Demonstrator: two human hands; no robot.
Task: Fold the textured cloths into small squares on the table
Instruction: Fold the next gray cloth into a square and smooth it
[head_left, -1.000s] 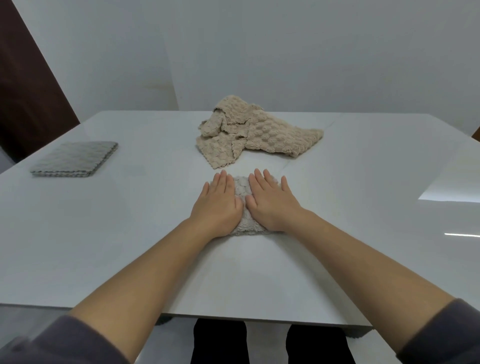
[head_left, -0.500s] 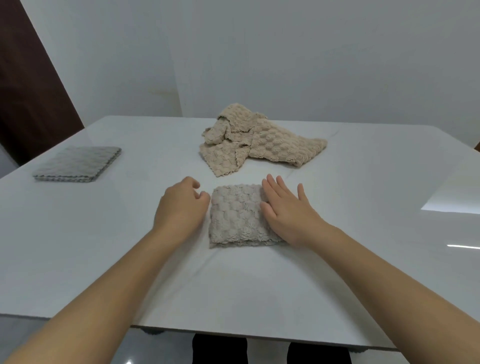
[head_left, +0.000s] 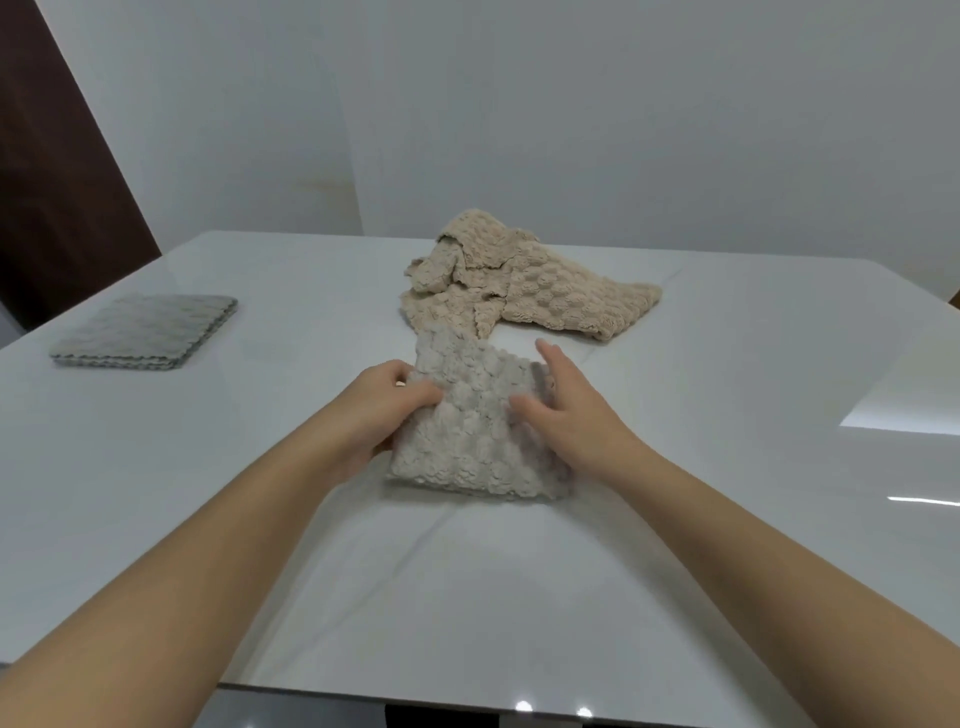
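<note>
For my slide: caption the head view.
Left hand and right hand hold a folded cloth on the table; crumpled cloths behind, grey stack left.

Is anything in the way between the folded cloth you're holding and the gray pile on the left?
Nothing visible. Only bare table lies between the folded cloth and the gray pile; the crumpled beige cloth sits farther back.

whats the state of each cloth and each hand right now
pale cloth: folded square, far edge raised, held at both sides
left hand: grips its left edge
right hand: holds its right edge, thumb on top
tan cloth pile: crumpled, unfolded
grey cloth stack: folded, lying flat
</note>
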